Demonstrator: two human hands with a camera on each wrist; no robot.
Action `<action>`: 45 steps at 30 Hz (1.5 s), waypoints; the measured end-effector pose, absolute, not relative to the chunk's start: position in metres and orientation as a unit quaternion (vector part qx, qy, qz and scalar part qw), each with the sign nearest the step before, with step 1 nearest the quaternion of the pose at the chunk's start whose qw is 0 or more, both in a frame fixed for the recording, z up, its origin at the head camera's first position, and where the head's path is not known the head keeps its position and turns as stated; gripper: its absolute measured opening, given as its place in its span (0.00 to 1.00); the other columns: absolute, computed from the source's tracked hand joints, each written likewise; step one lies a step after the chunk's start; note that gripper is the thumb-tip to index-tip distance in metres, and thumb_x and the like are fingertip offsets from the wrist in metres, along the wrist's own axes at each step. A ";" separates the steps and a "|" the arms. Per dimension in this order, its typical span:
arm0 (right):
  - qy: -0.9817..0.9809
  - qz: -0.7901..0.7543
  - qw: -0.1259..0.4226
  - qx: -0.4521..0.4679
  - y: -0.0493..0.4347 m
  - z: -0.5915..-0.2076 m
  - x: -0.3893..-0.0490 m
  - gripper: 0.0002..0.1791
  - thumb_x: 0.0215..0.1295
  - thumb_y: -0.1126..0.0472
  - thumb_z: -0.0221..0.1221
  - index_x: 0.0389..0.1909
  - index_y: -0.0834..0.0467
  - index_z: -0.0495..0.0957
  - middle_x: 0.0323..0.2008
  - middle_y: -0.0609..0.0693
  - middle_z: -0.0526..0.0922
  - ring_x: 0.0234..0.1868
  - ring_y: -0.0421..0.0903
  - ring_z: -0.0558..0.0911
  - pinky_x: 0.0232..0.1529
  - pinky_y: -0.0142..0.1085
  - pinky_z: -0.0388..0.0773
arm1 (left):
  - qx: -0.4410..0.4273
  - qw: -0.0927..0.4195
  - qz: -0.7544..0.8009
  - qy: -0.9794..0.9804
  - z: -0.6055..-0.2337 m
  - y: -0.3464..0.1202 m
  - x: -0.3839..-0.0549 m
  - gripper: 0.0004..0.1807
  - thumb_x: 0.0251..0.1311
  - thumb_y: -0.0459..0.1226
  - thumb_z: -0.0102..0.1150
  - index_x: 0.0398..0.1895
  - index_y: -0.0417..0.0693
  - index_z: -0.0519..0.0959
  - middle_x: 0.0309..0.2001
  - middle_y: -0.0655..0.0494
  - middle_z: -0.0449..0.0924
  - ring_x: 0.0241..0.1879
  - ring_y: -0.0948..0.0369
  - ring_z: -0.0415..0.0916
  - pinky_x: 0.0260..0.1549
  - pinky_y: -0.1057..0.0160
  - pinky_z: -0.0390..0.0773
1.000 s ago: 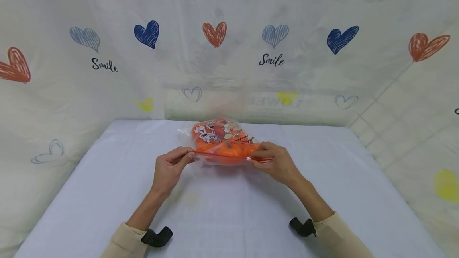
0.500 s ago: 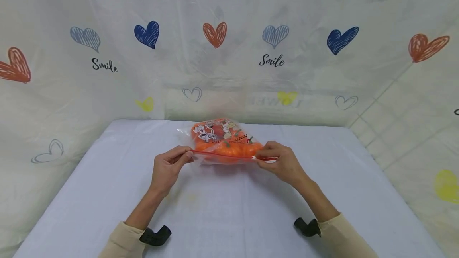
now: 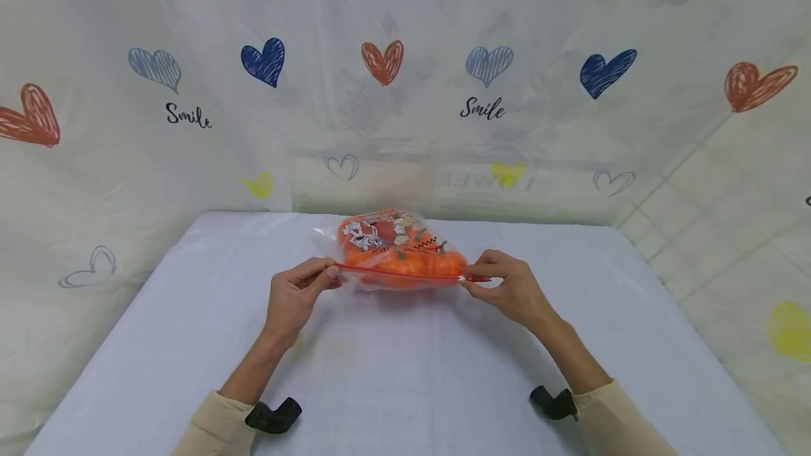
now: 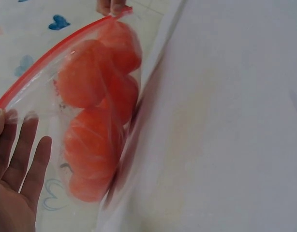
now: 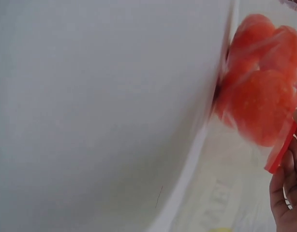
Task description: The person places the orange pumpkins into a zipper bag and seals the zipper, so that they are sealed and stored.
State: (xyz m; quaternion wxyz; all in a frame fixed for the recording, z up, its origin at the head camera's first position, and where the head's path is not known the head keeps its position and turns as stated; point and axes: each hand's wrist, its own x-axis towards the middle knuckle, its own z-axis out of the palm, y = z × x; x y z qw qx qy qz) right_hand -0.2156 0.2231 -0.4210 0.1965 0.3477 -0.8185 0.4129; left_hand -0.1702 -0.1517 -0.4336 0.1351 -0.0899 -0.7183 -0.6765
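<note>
A clear zip bag (image 3: 380, 231) with printed cartoon figures and a red zip strip (image 3: 405, 274) rests at the far middle of the table. Several orange toy pumpkins (image 4: 93, 140) with green stems fill it. My left hand (image 3: 294, 301) pinches the strip's left end between thumb and forefinger; in the left wrist view its other fingers (image 4: 26, 150) extend loosely behind the clear plastic. Near the strip's right end, my right hand (image 3: 513, 290) pinches the small white slider (image 3: 461, 279). Its thumb and forefinger partly cover the strip there, and a short red end shows past the fingertips.
A white cloth covers the table (image 3: 393, 371). Behind it and at the sides hangs a pale sheet (image 3: 418, 118) printed with hearts and "Smile". Each cuff has a black wrist mount (image 3: 274, 416) beside it.
My right hand has slid rightward along the red strip, with the white slider moving along too. My left hand holds the left end, shifting only slightly left.
</note>
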 end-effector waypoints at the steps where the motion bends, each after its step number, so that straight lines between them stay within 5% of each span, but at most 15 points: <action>1: -0.818 0.412 0.197 0.348 0.224 -0.422 -0.216 0.13 0.49 0.72 0.77 0.35 0.55 0.91 0.29 0.47 0.83 0.31 0.37 0.77 0.31 0.22 0.74 | -0.088 0.134 -0.677 -0.718 -0.434 -0.152 -0.170 0.16 0.68 0.36 0.66 0.54 0.36 0.85 0.42 0.66 0.89 0.40 0.65 0.89 0.47 0.65 0.87; 15: -0.831 0.399 0.186 0.339 0.236 -0.422 -0.218 0.13 0.52 0.72 0.76 0.36 0.54 0.91 0.30 0.45 0.84 0.33 0.35 0.78 0.33 0.21 0.76 | -0.086 0.131 -0.677 -0.719 -0.434 -0.158 -0.170 0.15 0.69 0.36 0.66 0.54 0.37 0.85 0.40 0.63 0.89 0.39 0.64 0.89 0.47 0.65 0.87; 22: -0.846 0.391 0.174 0.319 0.247 -0.422 -0.219 0.13 0.53 0.73 0.75 0.36 0.54 0.91 0.31 0.44 0.84 0.33 0.48 0.82 0.34 0.21 0.78 | -0.081 0.129 -0.678 -0.719 -0.433 -0.162 -0.168 0.16 0.69 0.38 0.66 0.54 0.38 0.85 0.40 0.64 0.89 0.39 0.63 0.90 0.47 0.65 0.88; 34: -0.857 0.398 0.145 0.293 0.260 -0.424 -0.220 0.10 0.56 0.68 0.75 0.36 0.50 0.91 0.31 0.43 0.86 0.33 0.35 0.82 0.35 0.27 0.81 | -0.091 0.111 -0.678 -0.721 -0.438 -0.161 -0.166 0.16 0.69 0.38 0.66 0.54 0.37 0.85 0.40 0.65 0.89 0.39 0.63 0.90 0.46 0.63 0.88; 45: -0.869 0.390 0.104 0.287 0.260 -0.424 -0.221 0.10 0.58 0.68 0.74 0.37 0.51 0.91 0.31 0.42 0.86 0.33 0.37 0.80 0.33 0.28 0.80 | -0.096 0.105 -0.658 -0.739 -0.443 -0.165 -0.167 0.18 0.69 0.37 0.65 0.55 0.33 0.84 0.40 0.57 0.90 0.39 0.64 0.89 0.46 0.66 0.87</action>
